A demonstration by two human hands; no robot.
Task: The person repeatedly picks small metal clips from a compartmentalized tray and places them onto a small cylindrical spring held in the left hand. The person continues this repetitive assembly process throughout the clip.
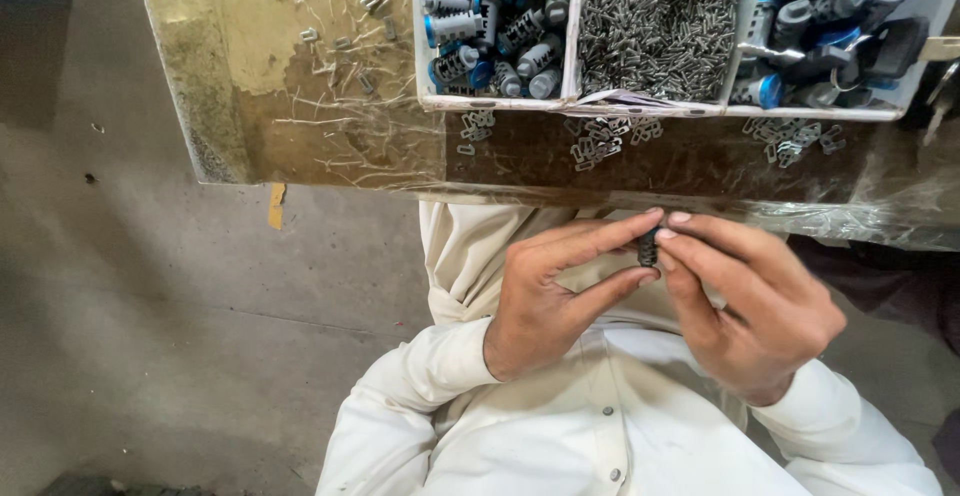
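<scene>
I have both hands up in front of my chest, and the small dark cylinder part (648, 248) sits pinched between them: my left hand (545, 301) grips it with thumb and forefinger from one side, my right hand (755, 301) closes on it with its fingertips (668, 234) from the other. So both hands are clenched on the same piece, and most of it is hidden by the fingers. The grip is shallow, tips only, and I judge that as the main risk: a small twist or uneven squeeze could pop the part out, and below the grip there is only my white shirt (620, 426) and the grey floor (150, 336) off to the side, where a small piece would be hard to find. Beyond the grip, on the worn table edge (300, 126), loose little metal clips (600, 141) lie near the white tray (570, 104); a careless reach past the grip could sweep them off, or knock the tray's compartments of pins (660, 26) and blue-capped cylinders (490, 26).
</scene>
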